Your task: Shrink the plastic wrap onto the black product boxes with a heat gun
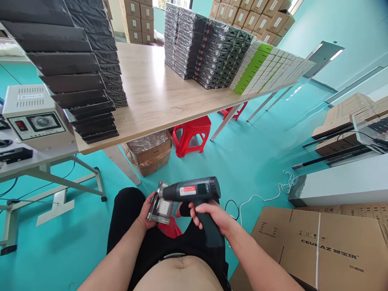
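My right hand [212, 214] is wrapped round the handle of a dark heat gun [188, 190] with a red-and-white label. The gun lies across the view, its nozzle pointing left over a small grey box [162, 206]. That box looks glossy, with a pale panel on its face. My left hand [147, 212] grips it by its left edge, above my lap. The nozzle tip overlaps the box in view; whether they touch I cannot tell. Some of my left fingers are hidden behind the box.
A wooden table [145, 101] ahead bears stacked black boxes [87, 81], film-wrapped boxes [209, 52] and white-and-green boxes [257, 68]. Beneath stand a red stool [194, 133] and an open carton [154, 153]. A control unit [38, 117] is left; large cartons [303, 242] and a white cable [266, 199] are right.
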Available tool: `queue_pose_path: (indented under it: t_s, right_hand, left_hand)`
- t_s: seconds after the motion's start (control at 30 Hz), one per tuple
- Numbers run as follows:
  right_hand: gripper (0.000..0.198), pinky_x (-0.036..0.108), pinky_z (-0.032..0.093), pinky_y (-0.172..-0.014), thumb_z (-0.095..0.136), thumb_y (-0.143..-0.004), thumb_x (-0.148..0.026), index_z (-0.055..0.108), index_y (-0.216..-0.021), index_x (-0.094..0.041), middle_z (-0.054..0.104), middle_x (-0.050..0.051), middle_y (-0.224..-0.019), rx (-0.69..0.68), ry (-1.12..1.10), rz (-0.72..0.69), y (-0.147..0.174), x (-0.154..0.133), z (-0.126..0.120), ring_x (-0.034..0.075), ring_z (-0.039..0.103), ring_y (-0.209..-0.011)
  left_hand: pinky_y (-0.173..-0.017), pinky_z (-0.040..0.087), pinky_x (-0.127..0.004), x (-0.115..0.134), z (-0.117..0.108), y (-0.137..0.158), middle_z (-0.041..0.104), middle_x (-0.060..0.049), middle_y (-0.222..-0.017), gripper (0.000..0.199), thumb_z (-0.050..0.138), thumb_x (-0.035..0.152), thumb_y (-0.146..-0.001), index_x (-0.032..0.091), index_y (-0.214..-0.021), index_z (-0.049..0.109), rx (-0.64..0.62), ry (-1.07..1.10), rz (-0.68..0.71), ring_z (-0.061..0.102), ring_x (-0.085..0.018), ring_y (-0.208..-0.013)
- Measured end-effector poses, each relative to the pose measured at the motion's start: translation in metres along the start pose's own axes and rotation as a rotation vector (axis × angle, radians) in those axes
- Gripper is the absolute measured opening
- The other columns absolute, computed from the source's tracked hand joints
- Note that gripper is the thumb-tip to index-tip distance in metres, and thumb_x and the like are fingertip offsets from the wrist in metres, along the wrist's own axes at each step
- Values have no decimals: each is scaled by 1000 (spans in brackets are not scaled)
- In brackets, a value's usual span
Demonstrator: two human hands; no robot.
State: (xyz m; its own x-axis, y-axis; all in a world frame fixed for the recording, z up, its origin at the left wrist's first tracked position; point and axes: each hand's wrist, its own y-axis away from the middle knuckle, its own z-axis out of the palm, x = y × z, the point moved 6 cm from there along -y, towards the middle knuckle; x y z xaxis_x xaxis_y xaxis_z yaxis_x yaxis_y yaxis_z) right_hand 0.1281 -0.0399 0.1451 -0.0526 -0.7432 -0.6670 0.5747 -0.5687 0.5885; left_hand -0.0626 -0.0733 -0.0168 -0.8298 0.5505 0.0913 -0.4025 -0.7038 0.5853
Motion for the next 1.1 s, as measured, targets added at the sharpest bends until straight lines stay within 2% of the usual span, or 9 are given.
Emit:
queue_pose_path:
  t_s: [0.1, 0.23, 0.3, 0.43, 0.5, 0.67, 0.73, 0.9, 1.1]
  right_hand:
    - [27, 26, 48, -49, 66, -70, -21, 66, -95, -11, 69, 7, -76, -151, 296, 56, 10, -9, 16, 16, 61, -56]
    - [23, 26, 49, -52, 65, -73, -26, 66, -93, -13, 67, 4, -72, 54, 354, -87, 0, -34, 11, 14, 59, -57]
    - [23, 26, 49, -52, 64, -73, -26, 66, -92, -14, 66, 3, -68, 85, 365, -106, -2, -38, 14, 14, 59, -56]
    - [18, 27, 49, -52, 69, -67, -22, 68, -82, -12, 65, 2, -62, -209, 531, 86, 9, -22, 39, 14, 58, -52]
    - [19, 26, 49, -51, 70, -65, -21, 68, -82, -12, 65, 3, -65, -245, 517, 99, 13, -18, 44, 14, 59, -53]
    - [23, 25, 49, -50, 63, -70, -25, 65, -90, -13, 66, 4, -72, 136, 288, -82, -10, -38, 16, 14, 61, -58]
    - [22, 24, 50, -51, 62, -72, -26, 64, -91, -14, 66, 4, -74, 202, 279, -104, -16, -44, 1, 13, 60, -59]
    - [23, 25, 49, -48, 63, -70, -24, 66, -90, -12, 67, 5, -73, 177, 331, -39, 1, -38, -20, 14, 61, -57]
    - [27, 25, 48, -47, 66, -67, -22, 66, -92, -12, 68, 6, -71, -61, 473, 180, 24, -4, -11, 15, 61, -53]
  left_hand:
    - [-75, 54, -43, 3, -6, 0, 73, -11, -77, 38, 58, 47, -79, 12, -91, 66, 50, 5, 33, 70, -30, -77]
    - [-79, 53, -44, 2, -5, -1, 73, -14, -87, 41, 58, 48, -79, 11, -96, 65, -15, 15, 26, 69, -31, -84]
    - [-81, 52, -44, 2, -6, -2, 72, -14, -89, 43, 58, 48, -79, 11, -97, 65, -34, 20, 18, 69, -32, -87]
    - [-80, 52, -43, 7, -15, -4, 73, -11, -80, 34, 60, 42, -79, 12, -92, 66, 28, 48, 52, 69, -31, -83]
    - [-80, 53, -42, 9, -16, -4, 73, -10, -80, 33, 59, 40, -80, 12, -94, 66, 39, 64, 77, 70, -30, -81]
    - [-79, 53, -46, 6, -10, 2, 73, -12, -84, 42, 53, 43, -82, 11, -106, 65, 43, 70, 72, 69, -31, -82]
    - [-79, 53, -47, 7, -8, 5, 73, -13, -87, 45, 52, 43, -82, 10, -111, 63, 48, 72, 83, 69, -32, -84]
    - [-80, 52, -47, 10, -9, 4, 73, -13, -90, 44, 54, 42, -82, 10, -111, 63, 55, 81, 128, 69, -32, -86]
    - [-83, 51, -47, 11, -12, -2, 73, -13, -89, 38, 57, 41, -80, 11, -103, 65, 13, 85, 141, 68, -33, -90]
